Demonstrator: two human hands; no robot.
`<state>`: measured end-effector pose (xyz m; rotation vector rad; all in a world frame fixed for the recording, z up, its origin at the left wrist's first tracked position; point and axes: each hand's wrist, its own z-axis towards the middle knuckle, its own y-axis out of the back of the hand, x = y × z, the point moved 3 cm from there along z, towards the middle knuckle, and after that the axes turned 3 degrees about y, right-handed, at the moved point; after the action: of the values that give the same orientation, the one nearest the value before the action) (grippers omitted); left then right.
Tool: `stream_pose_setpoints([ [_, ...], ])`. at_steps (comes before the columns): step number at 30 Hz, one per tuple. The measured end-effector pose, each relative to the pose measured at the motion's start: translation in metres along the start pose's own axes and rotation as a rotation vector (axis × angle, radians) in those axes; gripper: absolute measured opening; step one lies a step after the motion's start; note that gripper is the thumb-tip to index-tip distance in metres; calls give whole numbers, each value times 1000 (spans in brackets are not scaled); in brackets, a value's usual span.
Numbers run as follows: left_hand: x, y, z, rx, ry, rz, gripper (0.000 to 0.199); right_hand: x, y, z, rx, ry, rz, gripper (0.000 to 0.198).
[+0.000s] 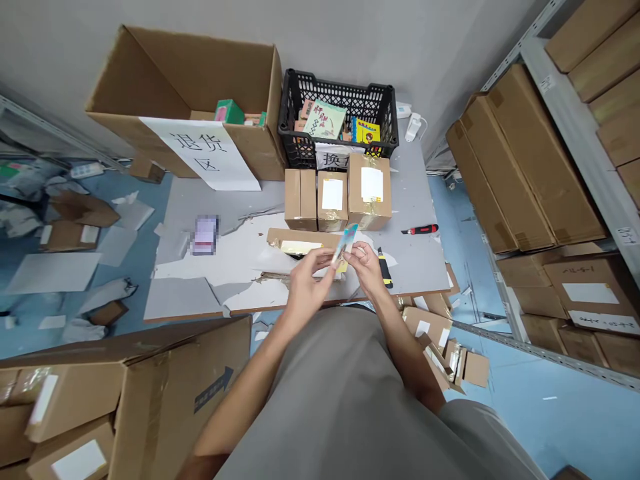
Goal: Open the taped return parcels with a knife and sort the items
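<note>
A thin, flat, colourful packet or small box (345, 241), teal at its upper end with some yellow below, is held tilted between both my hands above the table's front edge. My left hand (311, 279) grips its left side with the thumb and fingers. My right hand (367, 268) pinches its right side. Just behind and below my hands lies a low brown carton (320, 237), its inside partly hidden by them. Beside my right hand is a yellow-and-black utility knife (385, 268). I cannot read the packet's print.
Three taped cartons (332, 200) stand behind the hands. Farther back are a black crate (340, 148) of small boxes and a large open carton (240, 150) with a paper sign. A red-and-black knife (421, 229) lies right. Loaded shelving (575, 120) rises on the right.
</note>
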<state>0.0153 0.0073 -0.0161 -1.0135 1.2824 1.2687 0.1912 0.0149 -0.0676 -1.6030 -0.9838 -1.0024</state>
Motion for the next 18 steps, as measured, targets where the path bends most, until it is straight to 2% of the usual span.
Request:
stream_pose_setpoints([
  [3, 37, 15, 14, -126, 238, -308, 43, 16, -4, -7, -28, 77, -127, 55],
  [6, 65, 15, 24, -142, 419, -560, 53, 28, -21, -23, -20, 276, -397, 36],
  [8, 73, 7, 27, -106, 506, -677, 53, 30, -39, -35, 96, 452, -605, 24],
  [10, 74, -5, 28, -65, 560, -739, 48, 27, -57, -45, 271, 599, -776, 22],
  [12, 71, -12, 29, -38, 579, -758, 43, 22, -68, -50, 376, 677, -868, 24],
  [15, 65, -7, 27, -50, 583, -760, 50, 19, -64, -45, 327, 654, -822, 29],
  [18, 61, 12, 19, -93, 629, -700, 64, 17, -43, -32, 114, 445, -669, 40],
])
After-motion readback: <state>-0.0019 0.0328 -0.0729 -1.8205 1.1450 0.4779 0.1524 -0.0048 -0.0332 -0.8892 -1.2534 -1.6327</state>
